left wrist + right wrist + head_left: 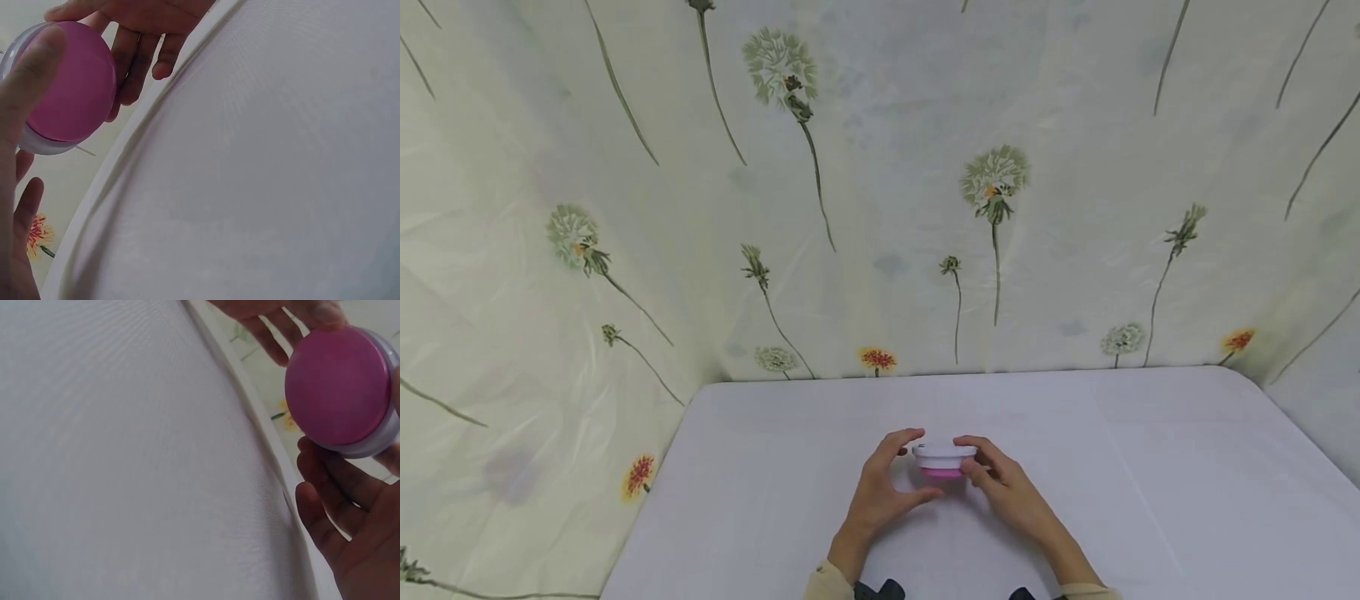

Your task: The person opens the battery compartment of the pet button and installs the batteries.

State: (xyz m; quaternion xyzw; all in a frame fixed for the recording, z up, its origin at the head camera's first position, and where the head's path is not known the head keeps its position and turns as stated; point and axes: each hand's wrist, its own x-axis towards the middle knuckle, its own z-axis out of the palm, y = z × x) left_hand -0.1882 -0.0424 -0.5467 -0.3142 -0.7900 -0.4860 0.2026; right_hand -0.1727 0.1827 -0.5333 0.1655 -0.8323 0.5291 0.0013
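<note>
In my head view, the small round white-lidded pink plastic container [943,459] is partly covered by fingertips. My left wrist view crops the left hand [15,187]; the right wrist view crops the right hand [356,544].

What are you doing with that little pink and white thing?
A person holds a small round container with both hands, a little above a white table. It has a white top part and a pink bottom. The left hand curls round its left side and the right hand grips its right side. From the wrist views the pink underside faces down, clear of the table. Behind the table hangs a pale cloth with dandelion flowers.
</note>
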